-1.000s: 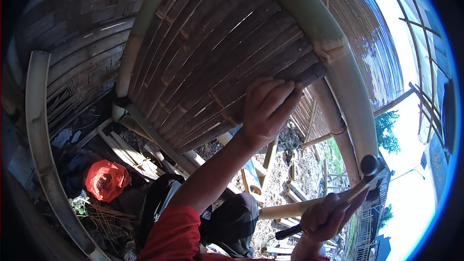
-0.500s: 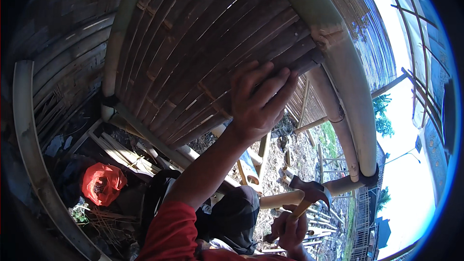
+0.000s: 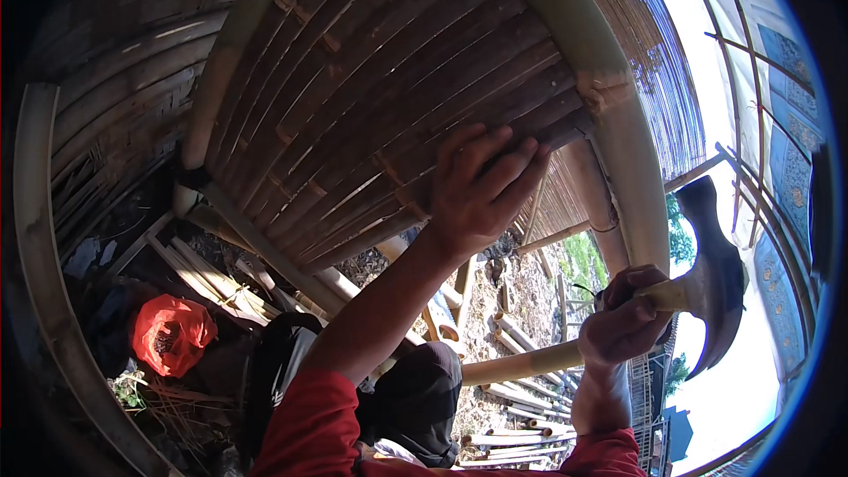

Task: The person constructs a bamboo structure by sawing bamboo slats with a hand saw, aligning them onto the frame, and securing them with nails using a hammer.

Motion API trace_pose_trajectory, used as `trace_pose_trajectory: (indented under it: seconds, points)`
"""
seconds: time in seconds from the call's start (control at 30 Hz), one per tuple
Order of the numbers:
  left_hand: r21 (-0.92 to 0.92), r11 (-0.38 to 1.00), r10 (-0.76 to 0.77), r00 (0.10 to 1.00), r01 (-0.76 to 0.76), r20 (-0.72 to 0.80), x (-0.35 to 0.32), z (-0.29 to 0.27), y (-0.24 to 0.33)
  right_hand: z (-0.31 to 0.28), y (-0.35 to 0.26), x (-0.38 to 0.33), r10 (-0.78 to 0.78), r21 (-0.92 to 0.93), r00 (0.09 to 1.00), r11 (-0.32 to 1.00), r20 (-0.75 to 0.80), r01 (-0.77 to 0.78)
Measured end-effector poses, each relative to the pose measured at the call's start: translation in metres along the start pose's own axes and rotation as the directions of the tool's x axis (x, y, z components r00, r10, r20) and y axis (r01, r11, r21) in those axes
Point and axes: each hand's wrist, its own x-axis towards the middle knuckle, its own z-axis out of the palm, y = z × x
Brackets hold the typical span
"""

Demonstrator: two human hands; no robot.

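Observation:
A panel of dark bamboo slats (image 3: pixel 415 62) fills the upper middle of the view, framed by thick bamboo poles. My left hand (image 3: pixel 484 185) lies over the panel's lower edge, its bent fingers against the outermost bamboo slat (image 3: pixel 570 128) near that slat's right end. What lies under the fingertips is hidden. At the right, my right hand (image 3: pixel 625 318) is closed round the handle of a claw hammer (image 3: pixel 717 287), raised beside the thick bamboo pole (image 3: pixel 632 159) and apart from the slats. The dark metal head stands against the bright sky.
An orange-red plastic bag (image 3: pixel 174 336) with small dark pieces inside sits at the lower left. A curved bamboo strip (image 3: pixel 40 238) stands at the far left. Behind my arms, a bamboo rail (image 3: pixel 521 366) crosses, with cut bamboo lengths (image 3: pixel 521 437) on the ground. A handsaw's handle (image 3: pixel 439 322) shows beside my knee.
My right hand has lifted the hammer up and to the right from beside the lower rail. My left hand stays on the slat. The whole view has shifted slightly.

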Motion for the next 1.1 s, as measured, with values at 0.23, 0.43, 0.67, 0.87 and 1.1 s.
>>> trace_pose_trajectory:
  seconds: [0.23, 0.43, 0.67, 0.87, 1.1]
  points:
    - [-0.013, 1.0, -0.026, 1.0, 0.026, 0.001, 0.001, -0.001, 0.001, -0.012, -0.007, 0.012, 0.071, 0.086, 0.994, 0.994, -0.078, -0.064]
    - [0.003, 1.0, -0.031, 0.998, 0.031, 0.057, 0.0, -0.007, -0.005, 0.0, 0.025, 0.029, 0.139, -0.517, 0.871, 0.844, 0.471, 0.145]
    - [-0.05, 0.998, -0.045, 0.999, 0.045, 0.013, 0.001, 0.0, 0.002, -0.027, 0.016, -0.005, 0.008, 0.271, 0.98, 0.961, -0.198, 0.047]
    - [-0.012, 0.999, -0.042, 0.999, 0.042, 0.023, -0.002, -0.004, -0.002, -0.028, -0.02, 0.052, 0.246, -0.165, 0.969, 0.957, 0.03, -0.238]
    - [-0.002, 1.0, -0.016, 1.0, 0.016, 0.018, 0.0, 0.0, -0.001, -0.028, -0.012, 0.046, 0.224, -0.229, 0.974, 0.95, 0.032, -0.211]
